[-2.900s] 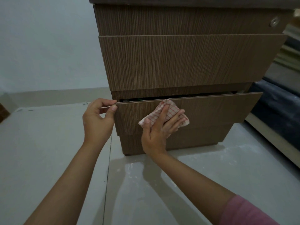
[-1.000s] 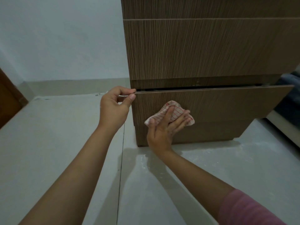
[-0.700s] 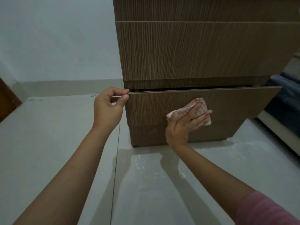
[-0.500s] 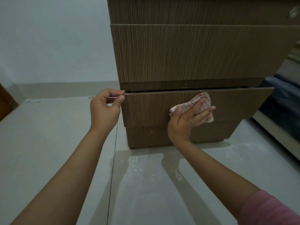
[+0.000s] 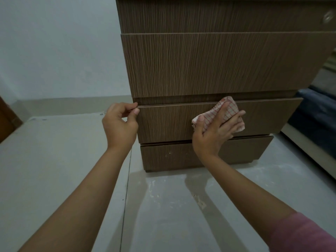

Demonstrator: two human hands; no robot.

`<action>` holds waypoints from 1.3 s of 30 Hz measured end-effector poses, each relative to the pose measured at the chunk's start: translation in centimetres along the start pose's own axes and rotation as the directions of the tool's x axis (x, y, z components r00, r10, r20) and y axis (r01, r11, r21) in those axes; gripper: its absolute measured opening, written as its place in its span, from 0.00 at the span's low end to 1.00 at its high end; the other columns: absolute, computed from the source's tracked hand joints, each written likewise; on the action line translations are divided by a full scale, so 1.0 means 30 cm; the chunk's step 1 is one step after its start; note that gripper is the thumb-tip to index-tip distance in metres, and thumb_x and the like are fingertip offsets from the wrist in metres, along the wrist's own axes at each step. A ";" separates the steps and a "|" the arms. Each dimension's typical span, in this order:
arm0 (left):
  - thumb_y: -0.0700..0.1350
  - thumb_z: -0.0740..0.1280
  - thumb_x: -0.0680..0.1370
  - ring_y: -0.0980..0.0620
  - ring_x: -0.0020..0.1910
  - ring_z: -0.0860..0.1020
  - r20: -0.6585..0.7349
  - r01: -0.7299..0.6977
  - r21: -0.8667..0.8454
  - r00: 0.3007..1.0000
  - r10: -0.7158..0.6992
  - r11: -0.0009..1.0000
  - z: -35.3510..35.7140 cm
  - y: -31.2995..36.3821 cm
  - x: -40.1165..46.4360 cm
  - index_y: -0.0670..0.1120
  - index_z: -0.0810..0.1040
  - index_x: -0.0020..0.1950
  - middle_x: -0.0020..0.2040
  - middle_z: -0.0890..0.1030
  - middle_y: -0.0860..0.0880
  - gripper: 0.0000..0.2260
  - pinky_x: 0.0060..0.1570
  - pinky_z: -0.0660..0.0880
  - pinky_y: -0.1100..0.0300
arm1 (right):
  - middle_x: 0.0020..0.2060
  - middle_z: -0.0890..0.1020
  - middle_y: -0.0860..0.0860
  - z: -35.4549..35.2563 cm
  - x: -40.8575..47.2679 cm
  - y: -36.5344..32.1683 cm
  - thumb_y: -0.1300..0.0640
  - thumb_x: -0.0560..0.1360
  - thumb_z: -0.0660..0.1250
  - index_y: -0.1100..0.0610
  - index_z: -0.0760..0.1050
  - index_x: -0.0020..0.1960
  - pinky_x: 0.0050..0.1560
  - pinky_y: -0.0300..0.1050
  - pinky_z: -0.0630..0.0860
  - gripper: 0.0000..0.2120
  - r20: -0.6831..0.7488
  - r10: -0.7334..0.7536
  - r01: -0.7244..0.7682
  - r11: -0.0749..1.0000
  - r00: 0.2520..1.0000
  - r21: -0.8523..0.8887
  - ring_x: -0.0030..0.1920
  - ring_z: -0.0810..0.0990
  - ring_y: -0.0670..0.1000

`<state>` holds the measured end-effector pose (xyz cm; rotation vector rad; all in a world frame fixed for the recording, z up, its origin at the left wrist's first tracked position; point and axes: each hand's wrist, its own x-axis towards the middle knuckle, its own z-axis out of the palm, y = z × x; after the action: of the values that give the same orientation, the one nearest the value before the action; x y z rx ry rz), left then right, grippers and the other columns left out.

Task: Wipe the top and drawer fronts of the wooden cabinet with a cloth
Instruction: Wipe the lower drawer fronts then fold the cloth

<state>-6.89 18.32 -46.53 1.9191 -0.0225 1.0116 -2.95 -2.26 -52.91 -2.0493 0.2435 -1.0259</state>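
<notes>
As we look forward and down from the head camera, we record the following.

Cabinet: we see the wooden cabinet (image 5: 209, 64) standing on the floor (image 5: 172, 206), its drawer fronts facing us; its top lies outside the frame.

Lower drawer front: we see the lower drawer front (image 5: 163, 122) standing slightly forward of the panel above it, with a narrow plinth panel beneath it.

Cloth: we locate the cloth (image 5: 230, 110), white with a red check, bunched flat against the lower drawer front, right of its middle; its upper corner reaches the top edge of that front.

Right hand: we see the right hand (image 5: 216, 128) laid over the cloth, pressing it to the wood.

Right fingers: we read the fingers (image 5: 234, 118) as straight and spread, pointing up and to the right; the thumb lies along the left edge of the cloth. Nothing is curled round the cloth.

Left hand: we see the left hand (image 5: 119, 124) at the upper left corner of the same drawer front.

Left fingers: we read them as curled, with thumb and forefinger pinching the thin top edge of the front at that corner.

Sleeve: we note a pink sleeve (image 5: 300, 233) on the right forearm; the left forearm is bare.

Lock: we note a small round metal fitting (image 5: 327, 16) near the right end of the top drawer front.

Floor: we see pale glossy tiles with whitish smears in front of the cabinet.

Surroundings: we see a plain pale wall (image 5: 54, 48) on the left and a dark blue object (image 5: 316, 110), not identifiable, on the right.
</notes>
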 end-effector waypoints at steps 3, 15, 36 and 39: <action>0.36 0.69 0.73 0.61 0.41 0.76 -0.009 0.000 0.002 1.000 0.000 1.000 0.005 0.001 0.001 0.43 0.81 0.49 0.45 0.80 0.47 0.06 0.45 0.70 0.76 | 0.74 0.39 0.65 0.006 0.007 0.004 0.37 0.76 0.53 0.49 0.45 0.76 0.67 0.69 0.42 0.35 0.001 -0.014 0.014 1.000 1.000 -0.002 0.72 0.37 0.69; 0.36 0.68 0.75 0.58 0.61 0.74 0.057 0.057 -0.081 0.997 -0.053 0.995 0.021 -0.023 -0.149 0.46 0.72 0.67 0.60 0.76 0.52 0.21 0.56 0.73 0.64 | 0.75 0.41 0.63 0.008 -0.017 0.000 0.44 0.77 0.60 0.47 0.48 0.75 0.69 0.61 0.42 0.32 -0.003 -0.044 0.044 0.992 0.999 0.118 0.73 0.38 0.67; 0.33 0.70 0.72 0.53 0.41 0.77 0.156 0.084 0.211 0.981 -0.118 0.974 0.057 -0.271 -0.266 0.38 0.83 0.49 0.44 0.82 0.44 0.07 0.45 0.67 0.81 | 0.67 0.60 0.61 0.008 -0.175 -0.024 0.57 0.76 0.63 0.52 0.54 0.74 0.64 0.56 0.66 0.30 -0.062 0.141 -0.123 0.965 0.988 0.232 0.65 0.63 0.59; 0.33 0.71 0.71 0.54 0.40 0.76 0.159 0.097 0.226 0.978 -0.135 0.969 0.059 -0.275 -0.261 0.39 0.83 0.49 0.43 0.82 0.43 0.07 0.43 0.66 0.81 | 0.68 0.57 0.60 0.004 -0.249 -0.038 0.56 0.77 0.61 0.53 0.52 0.75 0.62 0.49 0.67 0.31 0.018 0.241 -0.237 0.935 0.970 0.265 0.65 0.61 0.55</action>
<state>-7.65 18.75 -58.01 2.1771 0.1040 0.7925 -7.91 2.20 -56.47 -1.7227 0.3352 -0.8723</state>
